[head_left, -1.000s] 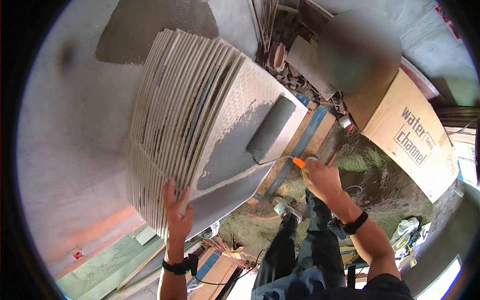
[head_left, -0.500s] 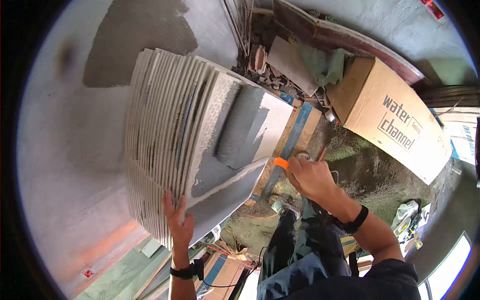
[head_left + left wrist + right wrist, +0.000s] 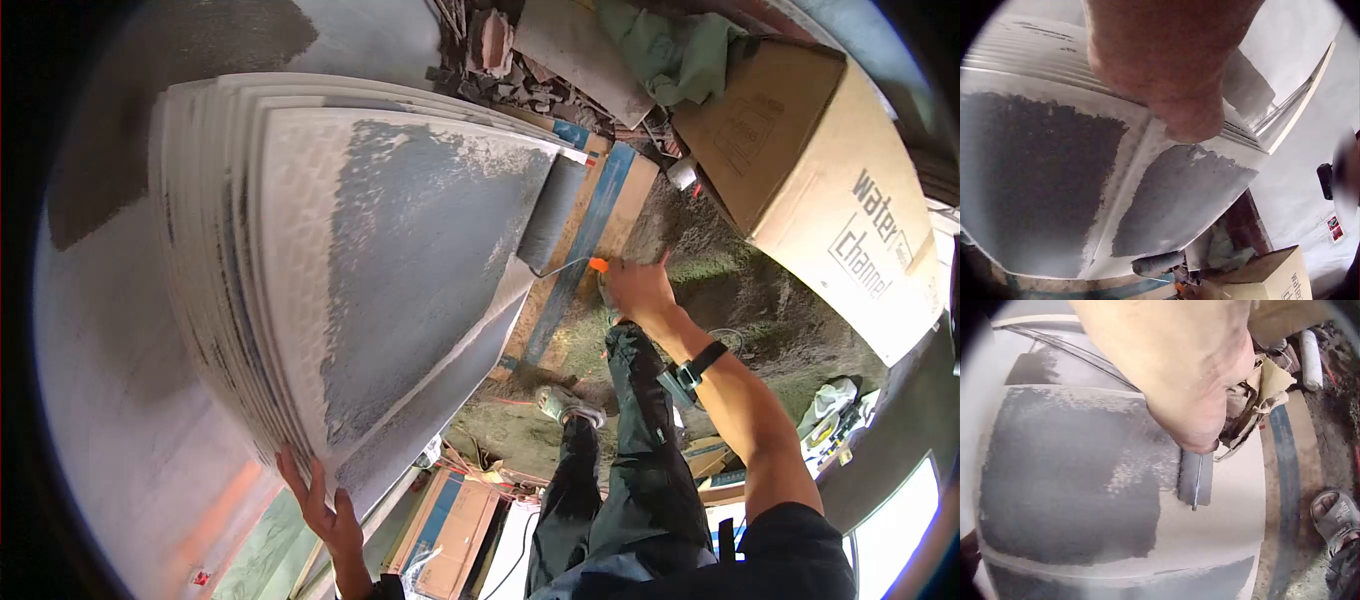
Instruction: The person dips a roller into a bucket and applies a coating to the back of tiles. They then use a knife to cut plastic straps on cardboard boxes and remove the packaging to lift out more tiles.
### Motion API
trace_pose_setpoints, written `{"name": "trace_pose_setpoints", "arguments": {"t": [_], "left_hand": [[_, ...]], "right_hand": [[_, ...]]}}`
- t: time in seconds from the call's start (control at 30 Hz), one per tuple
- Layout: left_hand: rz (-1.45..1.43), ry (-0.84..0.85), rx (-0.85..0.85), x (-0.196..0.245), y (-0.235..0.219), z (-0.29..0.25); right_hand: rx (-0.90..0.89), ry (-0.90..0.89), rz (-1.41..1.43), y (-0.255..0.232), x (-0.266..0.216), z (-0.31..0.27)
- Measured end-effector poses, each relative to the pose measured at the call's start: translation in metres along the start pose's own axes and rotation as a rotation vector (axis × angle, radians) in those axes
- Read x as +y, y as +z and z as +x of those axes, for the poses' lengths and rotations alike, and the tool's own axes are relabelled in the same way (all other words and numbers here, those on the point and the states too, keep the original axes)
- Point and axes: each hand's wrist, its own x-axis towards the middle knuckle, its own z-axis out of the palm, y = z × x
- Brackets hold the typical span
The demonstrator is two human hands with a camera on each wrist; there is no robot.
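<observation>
My right hand point(image 3: 640, 290) grips a paint roller by its orange handle point(image 3: 599, 265). The roller's grey-coated sleeve point(image 3: 552, 212) lies against the right edge of the front tile point(image 3: 300, 200) in a thick leaning stack. Wet grey coating point(image 3: 430, 270) covers most of that tile's textured back, leaving a pale strip at its left. A second grey-coated tile point(image 3: 400, 455) adjoins it below, past a pale seam. Fingers spread, my left hand point(image 3: 325, 510) touches the stack's lower left edge. In the left wrist view, the left hand point(image 3: 1179, 81) overlaps the tile edges near the seam.
Cardboard with a blue stripe point(image 3: 590, 230) lies on the floor along the stack's right side. A large cardboard box point(image 3: 840, 200) stands at the right, with green cloth point(image 3: 665, 50) beside it. Broken rubble point(image 3: 520, 85) lies at the back. My sandalled foot point(image 3: 570, 405) is below.
The roller went left across the upper tile, then back to its right edge, and the grey coating has spread. My left hand stays at the stack's lower edge. The head view has shifted closer.
</observation>
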Motion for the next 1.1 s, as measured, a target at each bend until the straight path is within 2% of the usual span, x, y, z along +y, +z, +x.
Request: {"name": "trace_pose_setpoints", "arguments": {"t": [0.27, 0.33, 0.37, 0.43, 0.5, 0.53, 0.57, 0.63, 0.67, 0.77, 0.83, 0.9, 0.97, 1.0, 1.07, 1.1], "left_hand": [[0.065, -0.047, 0.014, 0.006, -0.001, -0.004], [0.064, -0.037, -0.019, 0.011, -0.002, -0.002], [0.069, -0.031, -0.058, 0.014, -0.005, -0.001], [-0.002, -0.063, -0.021, 0.015, -0.003, -0.002], [0.037, -0.067, -0.032, 0.009, -0.003, -0.008], [-0.118, -0.124, 0.019, 0.017, -0.001, -0.006], [-0.087, -0.136, 0.012, 0.016, -0.003, -0.009], [0.078, -0.102, -0.005, 0.030, -0.010, 0.004], [0.085, -0.113, 0.022, 0.034, -0.019, 0.010], [0.057, -0.023, -0.011, 0.053, -0.039, 0.045], [0.033, 0.151, 0.053, 0.077, -0.056, 0.090], [0.053, 0.283, 0.023, 0.120, -0.067, 0.148], [0.173, 0.394, 0.008, 0.144, -0.060, 0.193], [0.173, 0.397, 0.001, 0.149, -0.054, 0.208], [0.376, 0.533, 0.026, 0.157, -0.034, 0.228], [0.361, 0.553, 0.002, 0.158, -0.026, 0.228]], "right_hand": [[-0.192, 0.079, -0.047, 0.095, 0.025, 0.051], [-0.343, 0.148, -0.022, 0.098, 0.023, 0.062], [-0.338, 0.149, -0.023, 0.097, 0.023, 0.064], [-0.354, 0.137, -0.037, 0.090, 0.019, 0.072], [-0.169, 0.075, 0.010, 0.067, 0.013, 0.041], [-0.084, 0.037, 0.037, 0.056, 0.015, 0.028], [0.000, -0.011, 0.073, 0.046, 0.015, 0.020], [-0.131, 0.121, 0.163, 0.007, 0.007, 0.018], [-0.113, 0.096, 0.160, -0.010, 0.002, 0.011], [0.001, 0.071, 0.175, -0.044, -0.001, -0.006], [0.031, 0.074, 0.196, -0.051, -0.005, -0.014], [0.069, 0.066, 0.175, -0.053, -0.008, -0.016], [0.097, 0.067, 0.154, -0.052, -0.009, -0.018], [0.073, 0.085, 0.220, -0.051, -0.009, -0.017], [0.033, 0.132, 0.291, -0.051, -0.010, -0.019], [0.026, 0.083, 0.254, -0.053, -0.012, -0.020]]}}
